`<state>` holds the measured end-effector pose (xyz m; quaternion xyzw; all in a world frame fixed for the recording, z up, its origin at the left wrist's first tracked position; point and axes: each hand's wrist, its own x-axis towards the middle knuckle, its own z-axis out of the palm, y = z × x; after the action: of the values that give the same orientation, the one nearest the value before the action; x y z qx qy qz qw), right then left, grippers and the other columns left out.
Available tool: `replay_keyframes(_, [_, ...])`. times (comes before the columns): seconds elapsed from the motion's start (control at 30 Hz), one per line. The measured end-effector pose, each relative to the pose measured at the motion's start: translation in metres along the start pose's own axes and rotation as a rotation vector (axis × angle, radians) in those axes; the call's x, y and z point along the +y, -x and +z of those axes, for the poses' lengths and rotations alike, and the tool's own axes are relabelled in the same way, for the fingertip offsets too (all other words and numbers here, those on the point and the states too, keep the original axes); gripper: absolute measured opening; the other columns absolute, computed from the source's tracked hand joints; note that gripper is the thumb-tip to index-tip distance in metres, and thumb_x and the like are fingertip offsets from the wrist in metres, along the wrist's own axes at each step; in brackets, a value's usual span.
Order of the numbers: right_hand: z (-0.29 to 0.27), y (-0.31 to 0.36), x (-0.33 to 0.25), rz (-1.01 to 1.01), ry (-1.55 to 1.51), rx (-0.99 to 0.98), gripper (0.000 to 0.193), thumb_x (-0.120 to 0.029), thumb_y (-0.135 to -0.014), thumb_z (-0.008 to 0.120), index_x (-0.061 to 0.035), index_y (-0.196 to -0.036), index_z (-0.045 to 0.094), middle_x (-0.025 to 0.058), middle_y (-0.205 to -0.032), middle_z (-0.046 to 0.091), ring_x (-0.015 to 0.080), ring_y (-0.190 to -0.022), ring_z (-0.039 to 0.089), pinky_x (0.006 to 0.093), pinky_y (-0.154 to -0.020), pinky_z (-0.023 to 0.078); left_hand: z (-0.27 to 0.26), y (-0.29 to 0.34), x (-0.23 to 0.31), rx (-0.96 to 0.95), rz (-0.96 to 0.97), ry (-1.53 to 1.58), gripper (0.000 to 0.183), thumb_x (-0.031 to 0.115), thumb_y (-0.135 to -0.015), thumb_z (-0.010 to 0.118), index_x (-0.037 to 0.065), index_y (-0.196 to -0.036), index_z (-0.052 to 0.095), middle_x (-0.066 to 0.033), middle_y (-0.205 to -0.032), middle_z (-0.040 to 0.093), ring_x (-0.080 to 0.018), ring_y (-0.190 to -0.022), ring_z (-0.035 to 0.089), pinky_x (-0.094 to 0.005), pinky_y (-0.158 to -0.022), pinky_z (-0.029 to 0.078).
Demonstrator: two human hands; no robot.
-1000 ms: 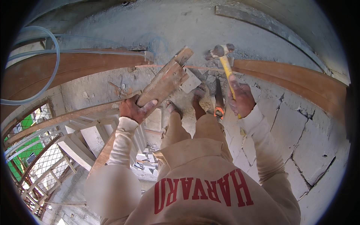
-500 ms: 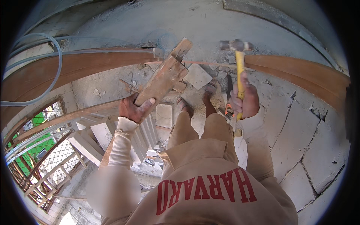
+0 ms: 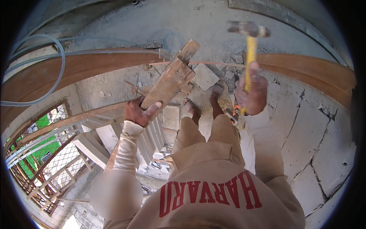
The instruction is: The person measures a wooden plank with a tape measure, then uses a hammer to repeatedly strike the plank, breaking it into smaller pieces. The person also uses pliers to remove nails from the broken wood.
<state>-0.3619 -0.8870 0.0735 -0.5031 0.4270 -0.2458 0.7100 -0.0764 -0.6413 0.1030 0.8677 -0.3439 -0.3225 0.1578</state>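
The left hand is gripping the near end of a rough wooden board, its fingers partly curled around the edge, while the right hand is closing firmly around the yellow handle of a hammer. The board, the larger of the two, is slanting away from the body over the floor, with a narrower strip of wood lying against it and jutting past its far end. The hammer is standing clear to the right of the board, its head slightly blurred and touching nothing. The step in hand seems to be hammering on the wood, with the tool held between strokes; the next move would be calling for a firm left grip and a level, well-aimed hammer face. As for pose, both forearms are reaching forward from the body, the left one ending lower and nearer, the right one extending farther out. At the smallest scale, the left thumb is pressing flat on the board's upper face, and the right thumb is lying along the handle.
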Motion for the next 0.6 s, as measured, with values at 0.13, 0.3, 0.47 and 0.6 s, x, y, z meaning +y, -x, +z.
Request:
replay_keyframes(0.13, [0.009,0.002,-0.024,0.369,0.052,-0.142,0.064,-0.068,-0.103,0.048,-0.0114,-0.074,0.05,-0.0043,-0.053,0.037,0.0087,-0.039,0.032,0.0287,-0.037,0.028,0.011,0.002,-0.004,-0.001,0.053,0.023,0.074,0.068,-0.076,0.082,-0.003,-0.096,0.077,-0.0213,-0.08,0.074,-0.036,-0.078,0.074,-0.0455,-0.075,0.057])
replay_keyframes(0.3, [-0.006,0.014,-0.052,0.178,-0.246,0.167,0.067,-0.07,-0.101,0.052,-0.0111,-0.071,0.048,-0.0019,-0.052,0.038,0.0089,-0.04,0.036,0.0276,-0.037,0.026,0.016,0.011,-0.003,-0.06,-0.031,-0.049,0.074,0.067,-0.076,0.083,-0.004,-0.097,0.077,-0.0215,-0.083,0.075,-0.0387,-0.079,0.073,-0.0456,-0.077,0.057])
replay_keyframes(0.47, [0.027,0.047,0.019,0.058,0.108,0.043,0.061,-0.063,-0.105,0.052,-0.011,-0.073,0.05,-0.0026,-0.053,0.04,0.0074,-0.042,0.035,0.0275,-0.04,0.029,0.016,0.004,-0.001,-0.008,0.045,0.048,0.072,0.065,-0.078,0.083,-0.004,-0.096,0.077,-0.0218,-0.082,0.074,-0.0395,-0.077,0.073,-0.0459,-0.075,0.057])
replay_keyframes(0.6, [0.005,0.037,-0.007,0.266,-0.128,0.003,0.06,-0.064,-0.105,0.05,-0.0113,-0.077,0.051,-0.0041,-0.052,0.039,0.0067,-0.04,0.032,0.0267,-0.038,0.028,0.014,0.004,-0.011,0.013,0.069,0.045,0.07,0.061,-0.079,0.084,-0.005,-0.097,0.076,-0.022,-0.083,0.075,-0.0387,-0.077,0.073,-0.0454,-0.075,0.057])
